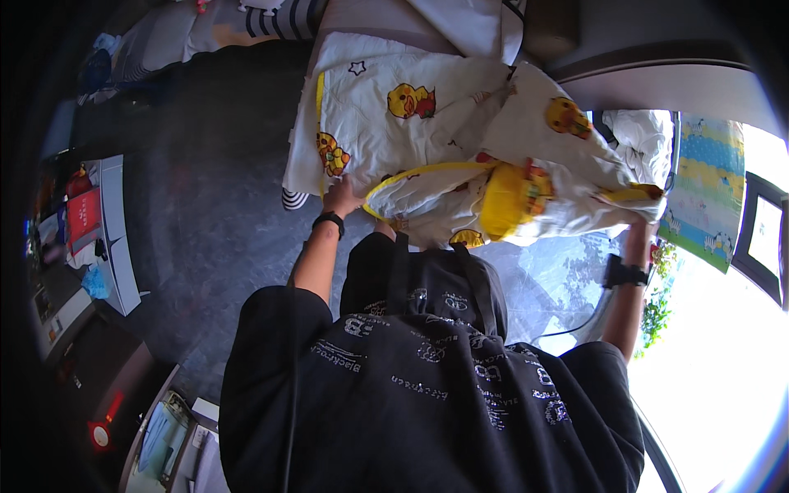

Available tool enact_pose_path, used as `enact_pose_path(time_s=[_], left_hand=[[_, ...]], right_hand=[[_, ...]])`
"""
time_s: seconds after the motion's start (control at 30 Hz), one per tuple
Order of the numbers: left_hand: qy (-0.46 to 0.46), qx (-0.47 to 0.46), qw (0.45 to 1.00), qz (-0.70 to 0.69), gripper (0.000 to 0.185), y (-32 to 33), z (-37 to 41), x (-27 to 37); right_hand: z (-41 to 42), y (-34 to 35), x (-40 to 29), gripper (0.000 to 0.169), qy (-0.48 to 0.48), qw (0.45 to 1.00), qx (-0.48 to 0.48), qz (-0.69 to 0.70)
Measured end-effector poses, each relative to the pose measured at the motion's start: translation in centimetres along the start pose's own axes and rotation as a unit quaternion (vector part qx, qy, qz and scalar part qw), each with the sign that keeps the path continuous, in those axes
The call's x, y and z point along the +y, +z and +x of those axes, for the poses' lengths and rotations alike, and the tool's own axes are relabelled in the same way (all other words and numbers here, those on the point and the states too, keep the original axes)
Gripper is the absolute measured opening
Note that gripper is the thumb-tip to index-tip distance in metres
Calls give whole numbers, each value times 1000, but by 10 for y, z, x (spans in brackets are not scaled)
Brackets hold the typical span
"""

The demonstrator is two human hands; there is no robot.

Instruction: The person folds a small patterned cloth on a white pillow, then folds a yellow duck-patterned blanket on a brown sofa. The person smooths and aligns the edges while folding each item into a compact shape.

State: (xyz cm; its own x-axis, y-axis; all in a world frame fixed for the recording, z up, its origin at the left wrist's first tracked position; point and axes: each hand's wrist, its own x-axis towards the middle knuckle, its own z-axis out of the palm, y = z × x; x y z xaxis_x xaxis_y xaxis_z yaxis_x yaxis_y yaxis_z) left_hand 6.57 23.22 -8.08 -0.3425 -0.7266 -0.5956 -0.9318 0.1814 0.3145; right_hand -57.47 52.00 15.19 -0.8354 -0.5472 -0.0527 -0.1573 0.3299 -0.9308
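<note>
A white cloth cover [456,135] with printed yellow ducks and yellow edging spreads out before me over a padded seat or bed, which it mostly hides. At its near left edge, my left hand [342,198] pinches the fabric beside the yellow trim. My right hand [644,219] grasps a bunched, slightly blurred part at the far right, its fingers partly hidden by the cloth. Between my hands the fabric is rumpled and folded over itself, with a yellow patch showing in the middle. Dark bands circle both my wrists.
Dark grey flooring [203,185] stretches to the left. A white cabinet [117,234] with a red bag [84,217] stands there. Beside the bright opening at right hang a printed curtain or panel [703,185] and green leaves [656,314]. A cable [573,331] crosses the floor.
</note>
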Motion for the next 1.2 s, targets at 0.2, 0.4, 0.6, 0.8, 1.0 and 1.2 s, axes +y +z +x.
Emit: enact_pose_path(time_s=[0.2, 0.4, 0.6, 0.8, 1.0, 1.2], left_hand=[[69, 109, 985, -116, 90, 11, 9, 15], [74, -70, 927, -361, 74, 93, 13, 77], [150, 32, 968, -198, 87, 50, -13, 152], [222, 91, 971, -15, 73, 31, -35, 179], [306, 153, 935, -95, 28, 32, -39, 171], [193, 295, 936, 23, 25, -259, -23, 150]], right_hand=[[34, -81, -3, 54, 105, 990, 84, 37], [24, -17, 23, 47, 264, 953, 142, 34], [-9, 71, 83, 98, -34, 963, -15, -268], [-24, 184, 51, 55, -130, 759, -214, -601], [41, 190, 21, 27, -78, 831, -154, -529], [135, 126, -130, 24, -262, 826, -60, -495]])
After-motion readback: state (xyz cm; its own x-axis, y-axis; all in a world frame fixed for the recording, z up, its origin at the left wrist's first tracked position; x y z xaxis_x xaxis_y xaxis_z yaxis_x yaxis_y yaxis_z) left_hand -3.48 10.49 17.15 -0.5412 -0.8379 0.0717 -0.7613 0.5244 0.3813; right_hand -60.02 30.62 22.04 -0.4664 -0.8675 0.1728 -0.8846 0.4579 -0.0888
